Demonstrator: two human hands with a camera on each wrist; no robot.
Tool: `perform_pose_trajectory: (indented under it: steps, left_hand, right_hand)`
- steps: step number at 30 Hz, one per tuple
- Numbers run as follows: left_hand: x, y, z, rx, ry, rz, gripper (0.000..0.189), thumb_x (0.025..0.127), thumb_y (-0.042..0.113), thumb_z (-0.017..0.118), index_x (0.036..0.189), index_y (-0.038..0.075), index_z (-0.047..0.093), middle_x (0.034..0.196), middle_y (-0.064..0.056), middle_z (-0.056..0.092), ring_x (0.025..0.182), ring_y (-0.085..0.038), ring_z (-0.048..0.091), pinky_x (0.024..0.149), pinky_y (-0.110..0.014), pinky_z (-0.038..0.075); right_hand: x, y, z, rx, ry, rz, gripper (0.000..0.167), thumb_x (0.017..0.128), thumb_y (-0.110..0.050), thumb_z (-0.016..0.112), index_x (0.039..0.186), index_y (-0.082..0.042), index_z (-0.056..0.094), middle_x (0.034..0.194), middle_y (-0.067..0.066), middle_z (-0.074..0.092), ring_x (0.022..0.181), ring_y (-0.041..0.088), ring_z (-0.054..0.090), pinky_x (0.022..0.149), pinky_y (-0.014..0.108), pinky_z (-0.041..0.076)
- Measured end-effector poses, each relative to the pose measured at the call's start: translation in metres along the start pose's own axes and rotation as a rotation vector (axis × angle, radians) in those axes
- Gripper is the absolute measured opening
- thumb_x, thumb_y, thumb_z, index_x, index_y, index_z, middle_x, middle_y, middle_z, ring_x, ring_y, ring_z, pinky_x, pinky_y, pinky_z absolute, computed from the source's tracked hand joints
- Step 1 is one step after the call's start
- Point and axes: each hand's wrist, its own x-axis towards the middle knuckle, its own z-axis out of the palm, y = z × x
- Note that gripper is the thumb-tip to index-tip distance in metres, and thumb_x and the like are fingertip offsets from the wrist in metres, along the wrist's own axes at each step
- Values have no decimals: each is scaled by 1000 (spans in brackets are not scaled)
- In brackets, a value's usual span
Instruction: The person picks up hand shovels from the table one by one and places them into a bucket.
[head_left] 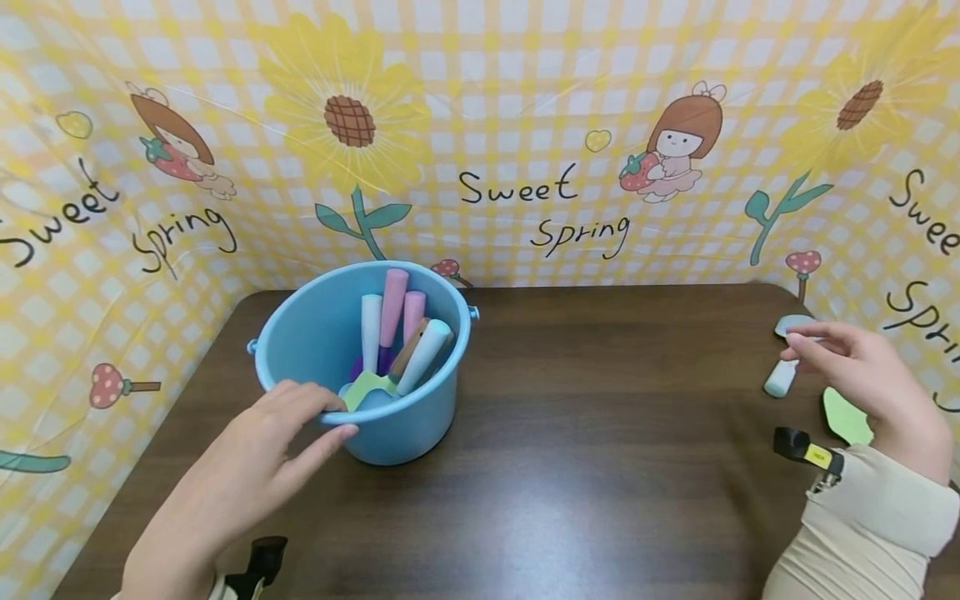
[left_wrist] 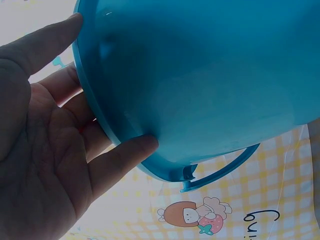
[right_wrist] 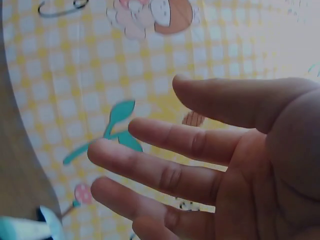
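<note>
A light blue bucket (head_left: pixel 408 429) stands on the left part of the dark wooden table. My left hand (head_left: pixel 255 454) holds its near rim, with the thumb outside and fingers over the edge. Inside are several small toy tools with pink and light blue handles (head_left: pixel 424 357), and a green blade (head_left: pixel 367 390). My right hand (head_left: pixel 870 383) hovers at the far right with loosely bent fingers and nothing between them. Under its fingertips lies a toy tool with a pale blue handle (head_left: pixel 782 378), partly hidden. A green blade (head_left: pixel 846 415) shows beneath the wrist.
A yellow checked cloth (head_left: pixel 510 125) printed with sunflowers and figures rises behind and beside the table (head_left: pixel 600 467). The bucket's curved handle (left_wrist: pixel 225 170) hangs down its outer side.
</note>
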Motion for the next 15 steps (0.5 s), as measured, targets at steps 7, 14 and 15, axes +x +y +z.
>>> perform_pose_trajectory:
  steps: [7,14,15]
  left_hand:
    - [1,1,1,-7,0,9,16,88,19,76,92,27,63,85,19,57,85,0,46,71,-25,45]
    - [2,1,3,-10,-7,11,15,89,20,76,92,27,63,85,19,57,85,-1,47,71,-25,45]
    - [2,1,3,-9,-8,11,15,89,20,76,92,27,63,85,19,57,85,-1,47,71,-25,45]
  right_hand:
    - [-15,26,-4,-52,100,130,57,106,-35,43,133,16,44,72,-37,49,71,-18,42,67,22,35]
    - [-19,67,-5,-133,197,319,59,105,-38,40,131,14,49,95,27,67,109,50,50,84,58,43]
    - [-15,83,-5,-137,202,335,60,105,-41,40,130,12,49,96,28,66,111,50,50,84,57,43]
